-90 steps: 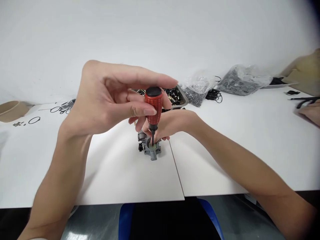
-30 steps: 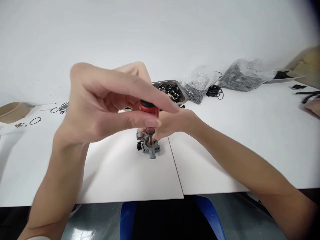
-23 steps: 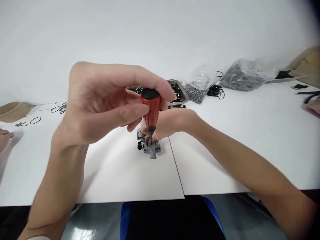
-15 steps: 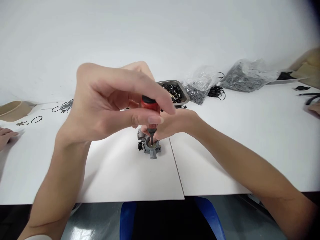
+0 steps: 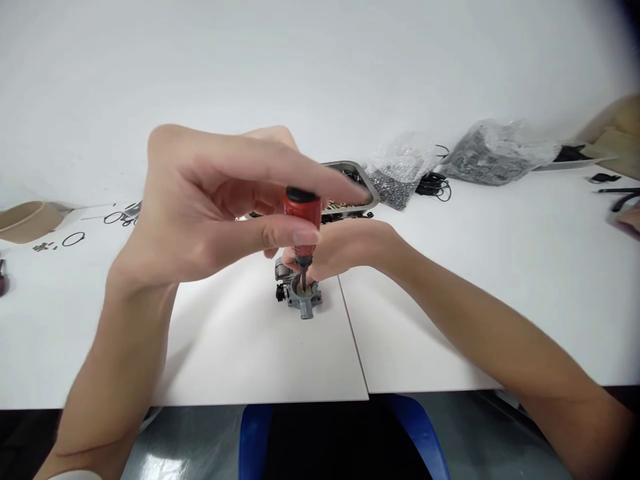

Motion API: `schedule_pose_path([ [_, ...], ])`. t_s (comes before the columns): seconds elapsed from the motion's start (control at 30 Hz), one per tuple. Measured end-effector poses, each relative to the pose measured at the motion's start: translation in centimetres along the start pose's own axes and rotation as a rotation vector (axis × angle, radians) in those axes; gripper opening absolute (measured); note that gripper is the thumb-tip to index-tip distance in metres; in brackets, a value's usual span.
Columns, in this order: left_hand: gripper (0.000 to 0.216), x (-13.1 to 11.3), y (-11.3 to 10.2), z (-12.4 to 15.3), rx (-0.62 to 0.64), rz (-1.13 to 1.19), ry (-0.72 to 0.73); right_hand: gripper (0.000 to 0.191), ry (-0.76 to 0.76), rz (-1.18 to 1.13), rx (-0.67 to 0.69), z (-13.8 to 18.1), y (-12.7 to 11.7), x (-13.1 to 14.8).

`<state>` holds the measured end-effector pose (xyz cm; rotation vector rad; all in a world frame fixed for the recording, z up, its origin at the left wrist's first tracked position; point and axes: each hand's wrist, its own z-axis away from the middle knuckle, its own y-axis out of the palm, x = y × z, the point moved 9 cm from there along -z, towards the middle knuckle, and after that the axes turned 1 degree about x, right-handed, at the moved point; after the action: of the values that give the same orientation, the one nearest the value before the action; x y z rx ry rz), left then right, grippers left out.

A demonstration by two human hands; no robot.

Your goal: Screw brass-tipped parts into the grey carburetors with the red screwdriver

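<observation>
A red screwdriver [image 5: 303,223] with a black cap stands nearly upright. My left hand [image 5: 200,200] has it pinched by the handle, thumb on the near side, the index finger stretched past the cap. Its shaft points down into the round bore of a grey metal carburetor [image 5: 306,307] lying on the white table, the tip at a disc inside. From the right, my right hand [image 5: 345,250] reaches in behind the screwdriver, its fingers on the carburetor's far side. Those fingers are partly hidden by the screwdriver and the left hand.
Behind my hands stands a metal tray [image 5: 373,190] of small parts. Farther right are a clear bag of small parts [image 5: 400,177], black cable [image 5: 434,185] and a larger bag [image 5: 495,157]. Black rings [image 5: 74,239] and a tan container [image 5: 30,223] lie left. Another person's hand [image 5: 631,219] shows right.
My left index finger has straightened away from the handle, and the thumb has shifted slightly left. The carburetor stays in place. Another person's hand has left the view at the left edge.
</observation>
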<state>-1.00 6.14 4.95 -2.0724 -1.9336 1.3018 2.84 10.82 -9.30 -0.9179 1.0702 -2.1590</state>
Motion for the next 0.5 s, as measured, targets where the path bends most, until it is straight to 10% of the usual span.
schedule_pose_path([
  [0.5, 0.033, -0.5, 0.1, 0.2, -0.01, -0.078, -0.053, 0.011, -0.016, 0.02, -0.006, 0.0, 0.0, 0.1],
])
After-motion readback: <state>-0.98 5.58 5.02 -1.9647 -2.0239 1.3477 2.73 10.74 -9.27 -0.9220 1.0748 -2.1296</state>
